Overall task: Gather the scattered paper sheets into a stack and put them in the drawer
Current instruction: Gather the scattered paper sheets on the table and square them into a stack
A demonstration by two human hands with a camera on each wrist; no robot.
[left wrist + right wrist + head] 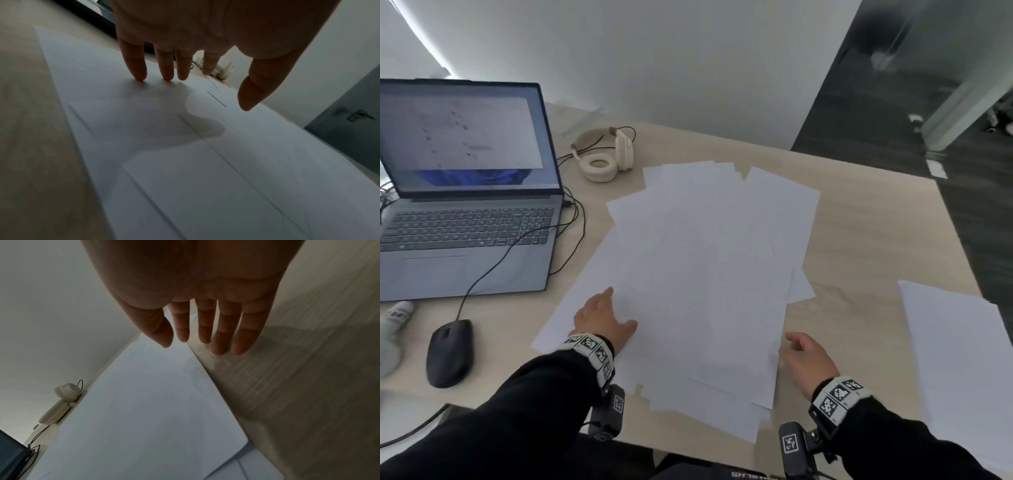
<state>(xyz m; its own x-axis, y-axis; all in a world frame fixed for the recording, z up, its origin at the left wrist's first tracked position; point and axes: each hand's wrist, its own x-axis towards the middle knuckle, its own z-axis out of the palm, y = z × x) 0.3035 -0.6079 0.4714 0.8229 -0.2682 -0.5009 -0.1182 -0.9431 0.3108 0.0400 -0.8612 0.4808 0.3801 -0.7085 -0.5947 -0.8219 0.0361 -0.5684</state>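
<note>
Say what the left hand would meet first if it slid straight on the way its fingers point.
Only more paper: the left hand lies flat on the spread sheets, fingers pointing up the desk. Beyond the sheets, probably the cream headphones, though depth is unclear.

Separate paper sheets [962, 359] run off head view's right edge

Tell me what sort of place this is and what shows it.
Most likely an office or study desk. An open laptop with a wired mouse stands on a pale wood-look desk, cream headphones lie beside it, and loose paper sheets cover the middle. Dark flooring shows past the white wall.
</note>
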